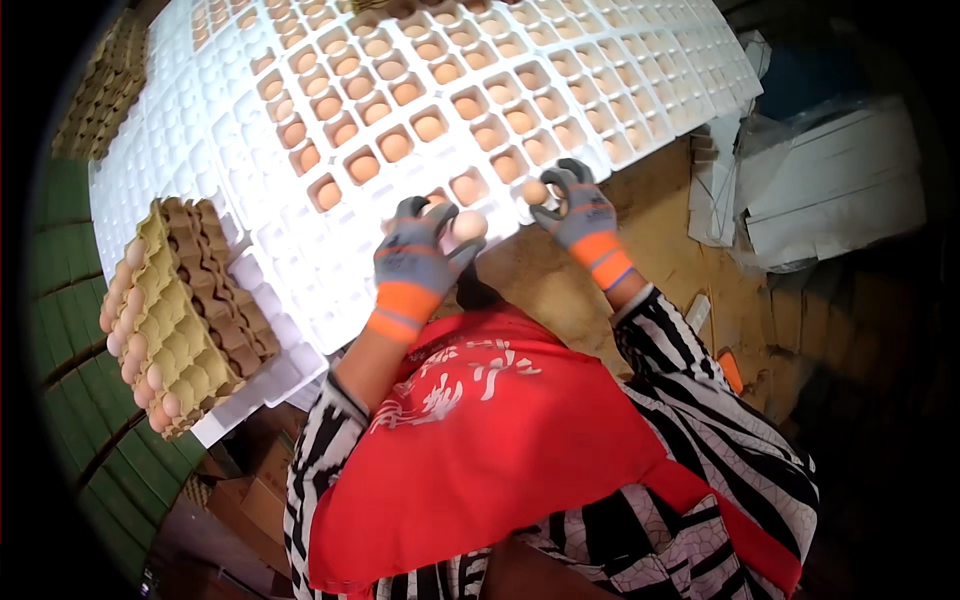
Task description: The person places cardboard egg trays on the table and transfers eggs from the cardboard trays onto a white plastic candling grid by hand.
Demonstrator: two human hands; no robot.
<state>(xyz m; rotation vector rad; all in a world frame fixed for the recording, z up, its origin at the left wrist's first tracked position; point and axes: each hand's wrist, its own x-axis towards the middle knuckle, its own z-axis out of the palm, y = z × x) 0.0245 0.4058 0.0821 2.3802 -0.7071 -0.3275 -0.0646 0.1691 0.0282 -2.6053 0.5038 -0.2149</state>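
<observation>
White foam trays with square cells lie spread before me, many of them holding brown eggs. My left hand, in a grey and orange glove, holds a pale egg between thumb and fingers above the near edge of the trays. At the near right corner, my right hand, gloved alike, grips a brown egg with its fingertips. Something pale shows between its fingers, too hidden to tell. Just beyond my left hand, one egg sits in its cell.
At the left, a stack of pulp egg trays leans on the foam, with eggs along its outer side. Farther back stands another pulp stack. White foam pieces under plastic lie at the right. Cardboard boxes are low at the left.
</observation>
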